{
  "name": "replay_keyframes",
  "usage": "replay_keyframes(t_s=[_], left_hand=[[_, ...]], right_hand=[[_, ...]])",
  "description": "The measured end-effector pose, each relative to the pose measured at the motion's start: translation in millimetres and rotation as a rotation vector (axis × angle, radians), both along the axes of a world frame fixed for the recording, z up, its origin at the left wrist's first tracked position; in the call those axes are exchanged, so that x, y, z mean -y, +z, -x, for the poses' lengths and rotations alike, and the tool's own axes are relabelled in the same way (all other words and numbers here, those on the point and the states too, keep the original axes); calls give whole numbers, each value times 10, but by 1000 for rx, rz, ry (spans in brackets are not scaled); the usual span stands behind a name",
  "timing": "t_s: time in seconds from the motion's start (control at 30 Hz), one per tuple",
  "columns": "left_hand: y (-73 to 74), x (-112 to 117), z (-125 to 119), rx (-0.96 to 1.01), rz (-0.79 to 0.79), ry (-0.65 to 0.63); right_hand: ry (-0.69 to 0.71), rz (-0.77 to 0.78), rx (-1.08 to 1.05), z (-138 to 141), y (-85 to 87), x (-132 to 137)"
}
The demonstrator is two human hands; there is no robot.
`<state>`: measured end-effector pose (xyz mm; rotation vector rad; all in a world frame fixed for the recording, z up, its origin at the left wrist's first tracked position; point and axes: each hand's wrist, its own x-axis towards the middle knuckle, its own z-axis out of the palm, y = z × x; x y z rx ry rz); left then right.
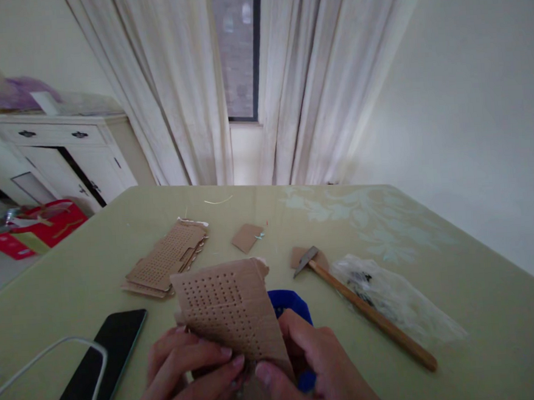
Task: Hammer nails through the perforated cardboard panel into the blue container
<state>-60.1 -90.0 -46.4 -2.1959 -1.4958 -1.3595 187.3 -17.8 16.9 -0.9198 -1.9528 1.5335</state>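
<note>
Between both hands I hold a brown cardboard piece (229,306) with rows of small punched holes, raised and tilted toward me. My left hand (192,373) grips its lower left edge, fingers bent against the front. My right hand (315,364) pinches the lower right edge, thumb in front and fingers behind. Just beyond my right hand sits a blue container (295,301), partly hidden by the cardboard and the hand. Several more perforated cardboard pieces (165,259) lie stacked farther back on the left.
A hammer (366,309) rests with its head on a cardboard scrap, beside a clear plastic bag (397,294) with dark bits inside. A small cardboard square (246,238) lies mid-table. At left are a black tablet-like slab (104,357) and a white cable (102,358).
</note>
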Motion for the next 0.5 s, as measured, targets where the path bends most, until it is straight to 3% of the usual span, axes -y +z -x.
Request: replay_keyframes(t_s=[0.23, 0.5], left_hand=[[44, -52, 126, -261, -263, -97], [36, -40, 80, -209, -323, -95]], right_hand=[[-9, -189, 53, 39, 3, -1], [10, -156, 124, 48, 25, 16]])
